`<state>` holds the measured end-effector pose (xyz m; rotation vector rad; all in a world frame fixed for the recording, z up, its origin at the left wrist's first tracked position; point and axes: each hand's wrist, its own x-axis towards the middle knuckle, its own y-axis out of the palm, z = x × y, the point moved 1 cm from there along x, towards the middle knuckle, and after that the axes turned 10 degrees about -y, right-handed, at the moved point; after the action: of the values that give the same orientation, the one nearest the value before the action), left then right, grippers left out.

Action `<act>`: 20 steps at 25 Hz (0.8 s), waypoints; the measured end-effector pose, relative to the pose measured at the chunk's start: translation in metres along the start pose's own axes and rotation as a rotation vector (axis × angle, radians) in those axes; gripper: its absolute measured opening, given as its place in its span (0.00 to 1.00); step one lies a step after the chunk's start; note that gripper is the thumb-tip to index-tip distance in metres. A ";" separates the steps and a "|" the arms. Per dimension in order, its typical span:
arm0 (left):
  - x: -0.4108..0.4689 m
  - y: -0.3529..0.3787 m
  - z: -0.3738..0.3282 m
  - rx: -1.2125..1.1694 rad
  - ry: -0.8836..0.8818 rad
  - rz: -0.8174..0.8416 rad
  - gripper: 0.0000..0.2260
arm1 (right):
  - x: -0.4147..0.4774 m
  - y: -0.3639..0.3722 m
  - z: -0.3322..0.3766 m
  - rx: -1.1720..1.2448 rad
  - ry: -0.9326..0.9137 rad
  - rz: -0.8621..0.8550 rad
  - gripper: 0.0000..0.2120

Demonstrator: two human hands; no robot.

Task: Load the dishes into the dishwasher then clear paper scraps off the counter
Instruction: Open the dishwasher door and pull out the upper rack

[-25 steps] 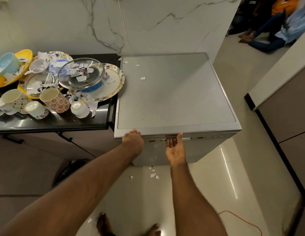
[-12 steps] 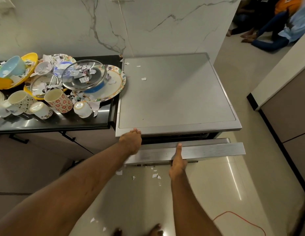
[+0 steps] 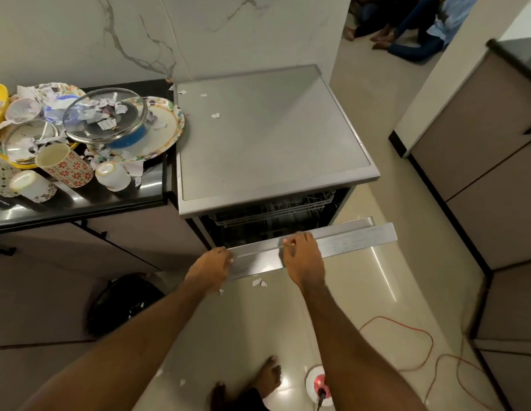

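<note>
The grey dishwasher (image 3: 267,137) stands right of the black counter (image 3: 80,200). Its door (image 3: 356,238) is tilted partly open, and a wire rack (image 3: 276,209) shows in the dark gap. My left hand (image 3: 212,269) grips the door's top edge at its left corner. My right hand (image 3: 303,256) curls over the same edge near the middle. On the counter lie a glass lid (image 3: 104,117), a floral plate (image 3: 166,129), a red-patterned mug (image 3: 65,164) and white cups (image 3: 113,175), all strewn with paper scraps. A few scraps (image 3: 215,115) sit on the dishwasher's top.
A black bin bag (image 3: 125,301) lies on the floor under the counter. An orange cable (image 3: 406,330) loops to a white plug box (image 3: 317,384) near my foot (image 3: 267,378). Cabinets (image 3: 480,161) stand to the right. People (image 3: 406,34) sit on the floor far back.
The dishwasher door has swung further down and outward, widening the gap and showing the rack. My left hand left the top panel's edge and now holds the door with the right.
</note>
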<state>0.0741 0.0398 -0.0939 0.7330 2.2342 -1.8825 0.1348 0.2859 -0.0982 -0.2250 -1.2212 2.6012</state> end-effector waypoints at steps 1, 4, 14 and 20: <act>0.001 0.000 0.000 0.018 -0.003 0.029 0.14 | 0.000 0.002 0.001 -0.052 -0.054 0.030 0.10; 0.002 0.005 0.000 0.120 0.010 0.122 0.13 | -0.010 0.014 -0.002 -0.182 -0.017 0.141 0.09; -0.031 0.071 -0.019 0.222 0.035 0.265 0.14 | -0.085 0.024 -0.032 -0.372 0.200 0.312 0.08; -0.032 0.134 -0.024 0.299 0.103 0.391 0.14 | -0.129 0.060 -0.071 -0.591 0.071 0.389 0.19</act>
<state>0.1661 0.0682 -0.1959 1.2341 1.7081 -2.0249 0.2654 0.2623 -0.1859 -0.7208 -2.0654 2.4110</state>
